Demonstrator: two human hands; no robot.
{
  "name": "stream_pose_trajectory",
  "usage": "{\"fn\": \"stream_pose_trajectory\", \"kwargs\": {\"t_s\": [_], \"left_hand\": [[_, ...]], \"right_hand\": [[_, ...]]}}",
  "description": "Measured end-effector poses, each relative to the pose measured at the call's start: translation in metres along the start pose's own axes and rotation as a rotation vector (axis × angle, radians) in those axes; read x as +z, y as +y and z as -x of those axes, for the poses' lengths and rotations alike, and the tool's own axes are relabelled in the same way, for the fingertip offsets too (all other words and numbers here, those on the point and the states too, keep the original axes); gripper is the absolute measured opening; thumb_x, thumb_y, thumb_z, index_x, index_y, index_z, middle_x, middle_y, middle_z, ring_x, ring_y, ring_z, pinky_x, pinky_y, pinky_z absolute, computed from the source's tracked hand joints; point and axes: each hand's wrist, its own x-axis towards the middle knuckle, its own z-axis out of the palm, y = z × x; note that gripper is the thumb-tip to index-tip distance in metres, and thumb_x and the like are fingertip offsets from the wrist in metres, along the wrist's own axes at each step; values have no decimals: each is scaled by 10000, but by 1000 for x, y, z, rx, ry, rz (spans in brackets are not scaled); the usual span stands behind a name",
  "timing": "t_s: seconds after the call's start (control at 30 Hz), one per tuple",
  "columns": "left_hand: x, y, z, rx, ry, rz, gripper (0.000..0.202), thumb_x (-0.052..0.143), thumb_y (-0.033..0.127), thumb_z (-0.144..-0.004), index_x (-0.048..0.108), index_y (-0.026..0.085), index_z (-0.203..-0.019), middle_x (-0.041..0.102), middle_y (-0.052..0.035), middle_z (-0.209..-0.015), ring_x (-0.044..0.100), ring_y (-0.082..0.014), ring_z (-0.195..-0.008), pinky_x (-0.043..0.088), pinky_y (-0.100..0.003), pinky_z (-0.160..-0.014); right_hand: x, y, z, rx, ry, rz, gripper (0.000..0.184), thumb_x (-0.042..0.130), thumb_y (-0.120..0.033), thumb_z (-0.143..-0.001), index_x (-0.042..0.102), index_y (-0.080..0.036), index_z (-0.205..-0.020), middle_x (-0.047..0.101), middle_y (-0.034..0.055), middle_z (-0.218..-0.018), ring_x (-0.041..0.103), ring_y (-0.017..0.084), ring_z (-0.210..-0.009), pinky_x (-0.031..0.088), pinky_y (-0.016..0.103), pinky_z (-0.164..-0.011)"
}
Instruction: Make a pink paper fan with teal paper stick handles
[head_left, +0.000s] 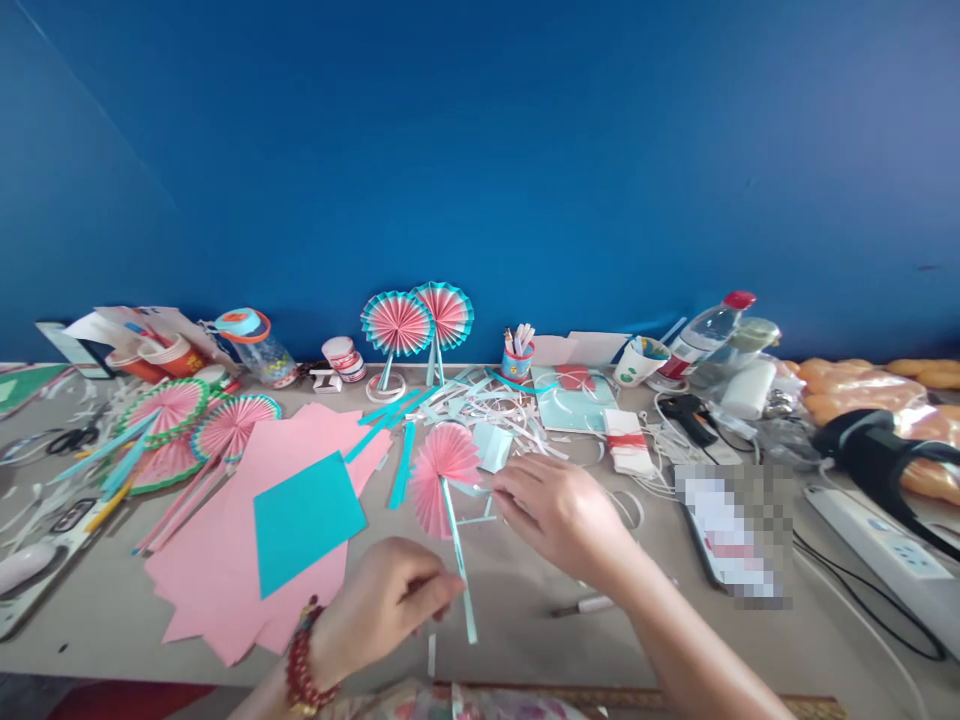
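Note:
My left hand, with a red bead bracelet on the wrist, pinches the light teal stick of a pink pleated paper fan held just above the table. My right hand reaches to the fan's right edge, fingers closed on a thin white paper strip there. A small light blue paper piece lies just behind the fan.
Pink sheets with a teal sheet on top lie left. Finished fans lie at far left and stand at the back. Paper strips, cups, a water bottle, a glue gun, a power strip and a pen crowd the table.

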Motion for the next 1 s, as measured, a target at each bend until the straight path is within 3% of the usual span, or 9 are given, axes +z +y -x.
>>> {"fn": "stream_pose_trajectory", "kwargs": {"t_s": [0.1,0.13,0.2,0.3,0.43,0.5,0.67,0.87,1.0], "left_hand": [[-20,25,-1,191,310,-133,92,721,283,-827,765,250,-901,720,-50,-776,639,-200,-693,458,-272,-671],[-24,32,-6,268,344,-141,249,762,266,-785,757,266,-1034,742,-80,-944,662,-248,-845,474,-308,-776],[-25,41,-19,362,291,-93,273,767,236,-773,762,285,-1042,731,-91,-1049,638,-300,-1010,452,-361,-898],[-18,41,-37,370,212,23,98,685,231,-842,767,258,-888,730,-80,-908,646,-272,-914,459,-354,-849],[-9,28,-43,240,303,226,124,653,291,-866,716,209,-798,684,-58,-806,624,-224,-796,465,-314,-750],[-8,23,-43,202,314,330,152,656,317,-866,697,196,-783,660,-53,-793,604,-206,-768,462,-300,-720],[-5,18,-43,188,318,419,165,670,331,-863,681,182,-793,638,-68,-887,590,-198,-837,469,-276,-745],[0,18,-47,215,247,449,206,600,317,-921,654,161,-796,577,-26,-798,558,-147,-739,466,-249,-676],[1,20,-47,267,321,331,196,597,265,-927,637,161,-766,575,-18,-767,553,-142,-747,442,-246,-686]], "right_hand": [[-21,-5,-12,-96,-163,-13,158,542,-206,-912,632,-239,-786,657,6,-686,597,167,-637,374,273,-564],[-25,-7,-17,-115,-201,-30,148,557,-195,-897,634,-240,-779,659,-1,-681,602,164,-634,372,271,-559],[-31,-11,-25,-124,-238,-81,138,581,-161,-862,650,-244,-776,671,-17,-680,623,159,-643,390,262,-575],[-33,-13,-32,-15,-223,-239,146,615,-140,-823,679,-266,-862,702,-39,-741,645,144,-656,436,246,-609],[-22,-6,-27,246,-48,-686,262,633,-266,-864,613,-243,-1124,698,-12,-810,654,138,-668,493,235,-578],[-10,-5,-21,333,32,-835,200,624,-316,-885,621,-207,-1052,676,-2,-758,637,134,-645,494,230,-552],[17,-16,-11,413,50,-785,143,601,-294,-901,653,-186,-824,635,-4,-691,571,114,-604,435,212,-517],[29,-18,-11,434,113,-783,126,580,-257,-909,608,-189,-806,598,-11,-701,547,113,-628,412,204,-529],[31,-18,-10,442,121,-870,97,553,-239,-920,590,-200,-840,600,-14,-727,562,112,-627,439,207,-551]]}}
